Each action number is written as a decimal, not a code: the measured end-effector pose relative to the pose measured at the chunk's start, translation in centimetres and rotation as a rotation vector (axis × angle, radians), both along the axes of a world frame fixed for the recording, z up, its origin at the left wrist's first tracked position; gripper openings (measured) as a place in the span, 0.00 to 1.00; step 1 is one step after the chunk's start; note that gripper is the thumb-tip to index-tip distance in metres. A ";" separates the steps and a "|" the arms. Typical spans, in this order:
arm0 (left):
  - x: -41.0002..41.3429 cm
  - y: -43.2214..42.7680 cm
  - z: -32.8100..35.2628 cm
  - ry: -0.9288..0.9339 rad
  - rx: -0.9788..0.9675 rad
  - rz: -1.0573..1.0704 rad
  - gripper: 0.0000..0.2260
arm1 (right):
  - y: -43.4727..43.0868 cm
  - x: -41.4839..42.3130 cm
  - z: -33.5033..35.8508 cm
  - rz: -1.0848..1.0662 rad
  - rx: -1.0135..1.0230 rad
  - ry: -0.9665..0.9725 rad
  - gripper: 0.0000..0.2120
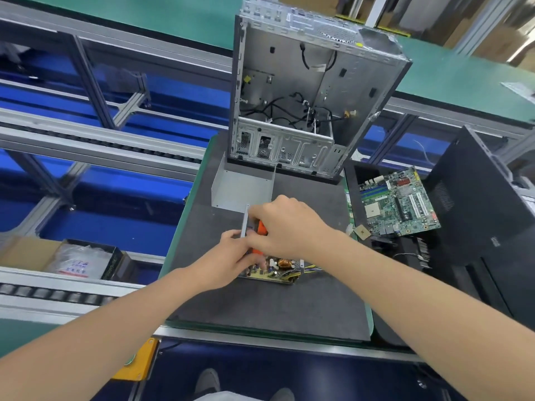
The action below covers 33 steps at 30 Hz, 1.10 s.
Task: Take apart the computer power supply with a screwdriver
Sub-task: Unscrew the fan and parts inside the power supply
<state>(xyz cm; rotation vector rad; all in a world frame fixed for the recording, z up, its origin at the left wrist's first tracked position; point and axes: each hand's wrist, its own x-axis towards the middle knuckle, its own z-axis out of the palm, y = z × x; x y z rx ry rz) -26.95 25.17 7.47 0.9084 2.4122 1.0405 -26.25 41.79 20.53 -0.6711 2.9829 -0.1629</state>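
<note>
**Hands at work on the open power supply**

A big silver computer case [304, 96] stands open at the far end of the grey mat [260, 308]; black wires hang inside it. A black tower [477, 227] stands to the right, off the mat. A green board [396, 201] full of small parts lies between the tower and the mat. A bent grey metal cover [240, 189] sits on the mat just in front of the case.

The power supply [278, 270] lies near the middle of the mat, just in front of the cover. Its top is off, so the inside shows; there is a yellowish board, a round coil of copper wire and some small dark parts. A thin silver wall stands up on its far left side. Yellow and black wires stick out on its right.

Both bare arms reach in from the bottom and meet over the power supply. The right hand [286, 227] is above it, knuckles up; its fingers are curled round the orange handle of the screwdriver [262, 228]; the tip is hidden by the hands. The left hand [231, 256] is on the left side; its thumb is at the silver wall and its fingers reach over the board. The right hand hides part of them, so I cannot tell if they grip or just rest there.

A small tan square chip [362, 233] lies by the right edge of the mat.
</note>
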 end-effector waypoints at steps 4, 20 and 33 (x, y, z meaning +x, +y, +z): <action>0.2 0.0 0.0 -0.011 0.026 -0.022 0.17 | -2.6 0.7 -1.6 -0.413 0.049 0.052 0.20; 1.3 0.7 0.2 -0.081 0.098 -0.008 0.22 | 0.2 -0.2 0.3 0.097 0.040 -0.049 0.10; 0.9 0.3 1.2 -0.080 0.038 -0.029 0.18 | 0.9 -1.2 0.2 0.365 0.013 -0.081 0.04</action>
